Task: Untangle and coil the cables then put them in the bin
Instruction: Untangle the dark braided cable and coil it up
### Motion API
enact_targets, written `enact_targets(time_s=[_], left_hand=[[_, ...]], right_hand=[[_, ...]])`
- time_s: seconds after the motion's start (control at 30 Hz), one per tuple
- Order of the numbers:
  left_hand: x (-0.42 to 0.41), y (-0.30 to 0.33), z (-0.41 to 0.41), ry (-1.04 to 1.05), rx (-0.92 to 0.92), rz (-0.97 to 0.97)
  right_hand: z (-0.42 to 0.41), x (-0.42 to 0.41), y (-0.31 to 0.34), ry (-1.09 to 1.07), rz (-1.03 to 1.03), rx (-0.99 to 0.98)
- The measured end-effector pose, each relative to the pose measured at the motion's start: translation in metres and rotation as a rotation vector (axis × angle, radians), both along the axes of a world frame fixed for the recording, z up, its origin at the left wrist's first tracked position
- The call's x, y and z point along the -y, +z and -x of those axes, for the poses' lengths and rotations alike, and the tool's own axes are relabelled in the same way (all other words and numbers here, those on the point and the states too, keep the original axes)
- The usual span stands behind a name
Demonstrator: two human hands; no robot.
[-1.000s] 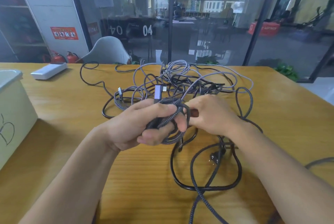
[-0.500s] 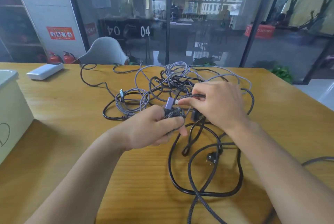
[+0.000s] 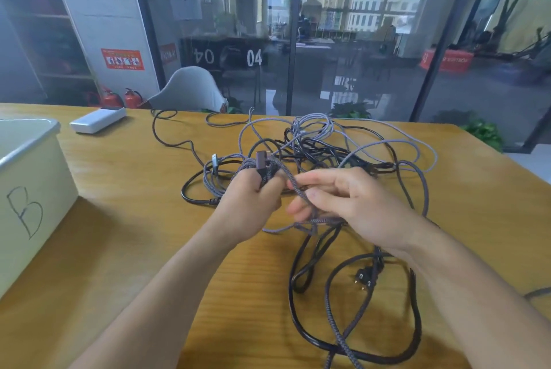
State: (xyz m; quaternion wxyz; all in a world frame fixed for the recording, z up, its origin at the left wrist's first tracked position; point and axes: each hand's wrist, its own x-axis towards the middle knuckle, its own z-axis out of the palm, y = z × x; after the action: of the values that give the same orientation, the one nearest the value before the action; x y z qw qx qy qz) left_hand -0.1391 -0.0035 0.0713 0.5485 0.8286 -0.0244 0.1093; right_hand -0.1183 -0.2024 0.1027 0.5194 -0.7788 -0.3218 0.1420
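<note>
A tangle of grey braided and black cables (image 3: 328, 145) lies on the wooden table (image 3: 134, 219). My left hand (image 3: 253, 204) grips a small coil of dark braided cable (image 3: 268, 173), its plug end sticking up above the fingers. My right hand (image 3: 351, 204) is just right of it and holds a strand of the same braided cable (image 3: 298, 189) between thumb and fingers. The strand runs down under my right hand into loops near the table's front. A black power plug (image 3: 365, 277) lies below my right wrist. The pale bin (image 3: 32, 189) marked B stands at the left.
A white flat device (image 3: 98, 120) lies at the table's far left. A grey chair (image 3: 190, 91) stands behind the table, with glass walls beyond. Black cable loops (image 3: 357, 347) spread to the front right edge.
My right hand has let go of the plug end and dropped lower to take a strand. My left hand turned so the coil and plug now stand upright.
</note>
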Motion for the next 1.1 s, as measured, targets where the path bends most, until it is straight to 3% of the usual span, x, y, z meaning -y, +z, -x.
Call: enact_targets(time_s=[0.1, 0.27, 0.33, 0.43, 0.6, 0.67, 0.87, 1.0, 1.1], left_hand=[[-0.001, 0.003, -0.001, 0.013, 0.002, 0.180], [-0.001, 0.009, 0.004, -0.036, -0.007, 0.346], [0.001, 0.011, 0.007, -0.035, 0.009, 0.405], [0.006, 0.011, 0.008, 0.036, 0.085, 0.346], [-0.001, 0.015, 0.007, 0.115, 0.142, 0.473], [-0.004, 0.017, 0.008, 0.095, 0.154, 0.507], [-0.001, 0.016, 0.009, 0.037, 0.149, 0.486], [0.000, 0.016, 0.010, -0.009, 0.098, 0.540], [0.003, 0.016, 0.009, -0.045, 0.056, 0.562]], right_hand=[[-0.007, 0.006, -0.002, -0.016, 0.033, -0.022], [-0.006, 0.000, -0.012, -0.161, 0.153, 0.223], [-0.004, -0.006, -0.021, -0.227, 0.184, 0.407], [-0.001, -0.017, -0.032, -0.202, 0.188, 0.565], [-0.005, -0.019, -0.034, -0.240, -0.042, 0.336], [-0.008, -0.015, -0.030, -0.276, 0.040, 0.286], [-0.012, -0.010, -0.026, -0.071, 0.306, 0.133], [-0.018, 0.001, -0.022, 0.164, 0.235, -0.027], [-0.022, 0.005, -0.026, 0.179, 0.191, -0.025]])
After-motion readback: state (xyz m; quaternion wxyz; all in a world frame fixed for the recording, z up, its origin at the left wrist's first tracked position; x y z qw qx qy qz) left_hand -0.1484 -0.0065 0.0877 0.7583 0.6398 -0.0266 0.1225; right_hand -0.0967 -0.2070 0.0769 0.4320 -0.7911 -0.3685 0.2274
